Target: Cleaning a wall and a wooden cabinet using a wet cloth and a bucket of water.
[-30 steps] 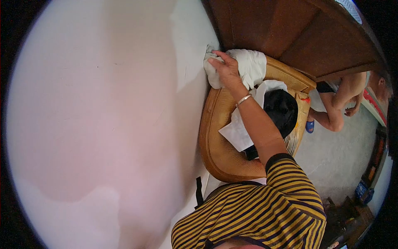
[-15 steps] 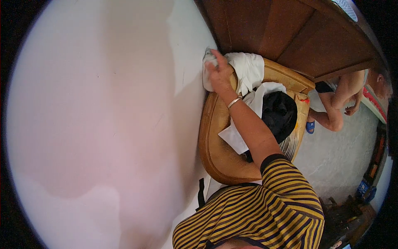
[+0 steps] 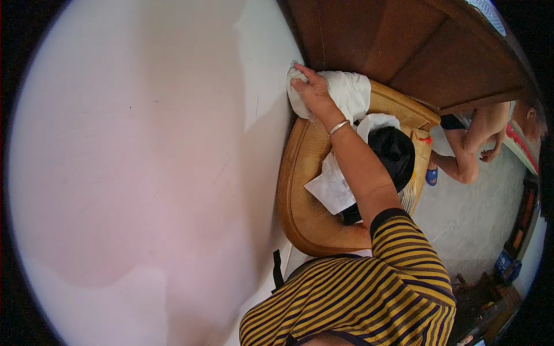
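A white cloth (image 3: 299,105) is under the fingers of my right hand (image 3: 315,94), which grips it against the white wall (image 3: 173,144). The hand is at the corner where the wall meets dark brown wooden panelling (image 3: 369,40). More white fabric (image 3: 350,95) drapes over the back of a tan wooden seat (image 3: 300,190) just beside the hand. My bare forearm, with a silver bangle (image 3: 339,127) at the wrist, reaches across the seat. My left hand is out of view.
On the seat lie a black item (image 3: 395,155), partly behind my arm, and white sheets (image 3: 332,192). To the right, a person (image 3: 482,135) with a blue slipper (image 3: 431,176) sits by the grey floor (image 3: 461,219). Dark clutter (image 3: 485,305) stands at lower right.
My right hand, blurred before, now shows sharply and is a little higher and farther right. The cloth under it has shifted slightly up the wall. My forearm has swung slightly right.
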Demonstrator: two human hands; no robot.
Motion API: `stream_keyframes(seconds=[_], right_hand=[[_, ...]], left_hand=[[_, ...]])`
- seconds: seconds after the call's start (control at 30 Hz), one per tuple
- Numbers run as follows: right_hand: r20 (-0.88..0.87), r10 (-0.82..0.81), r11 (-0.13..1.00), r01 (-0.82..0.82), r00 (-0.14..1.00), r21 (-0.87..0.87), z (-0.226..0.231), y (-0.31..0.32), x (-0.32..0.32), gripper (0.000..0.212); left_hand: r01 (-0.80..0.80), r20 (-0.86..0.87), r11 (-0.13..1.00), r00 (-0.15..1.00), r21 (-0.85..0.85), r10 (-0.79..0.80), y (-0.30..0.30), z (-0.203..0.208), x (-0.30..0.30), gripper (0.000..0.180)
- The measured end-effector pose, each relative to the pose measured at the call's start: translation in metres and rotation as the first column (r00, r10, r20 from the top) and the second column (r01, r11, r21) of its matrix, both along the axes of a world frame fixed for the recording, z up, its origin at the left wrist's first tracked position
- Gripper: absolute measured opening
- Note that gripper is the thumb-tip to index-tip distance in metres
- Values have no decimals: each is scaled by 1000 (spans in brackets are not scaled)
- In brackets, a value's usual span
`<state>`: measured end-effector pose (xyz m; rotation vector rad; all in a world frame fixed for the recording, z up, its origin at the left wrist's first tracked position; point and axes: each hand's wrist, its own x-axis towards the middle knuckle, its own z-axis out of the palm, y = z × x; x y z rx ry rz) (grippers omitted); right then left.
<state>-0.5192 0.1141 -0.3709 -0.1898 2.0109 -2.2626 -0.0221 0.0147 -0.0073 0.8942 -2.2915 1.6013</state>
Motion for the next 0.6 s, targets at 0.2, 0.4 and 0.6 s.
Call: stream_keyframes(seconds=[0.2, 0.4, 0.6], right_hand=[[-309, -55, 949, 146, 949, 280, -3, -7, 4, 40], [-355, -92, 854, 257, 930, 452, -9, -3, -24, 41], [-386, -120, 943, 226, 915, 244, -5, -11, -5, 41]], left_hand=[[-2, -14, 1000, 1000, 1, 2, 1, 0, 0, 30], [8, -13, 1000, 1000, 17, -8, -1, 1, 0, 30], [-5, -29, 1000, 1000, 19, 6, 4, -3, 4, 31]])
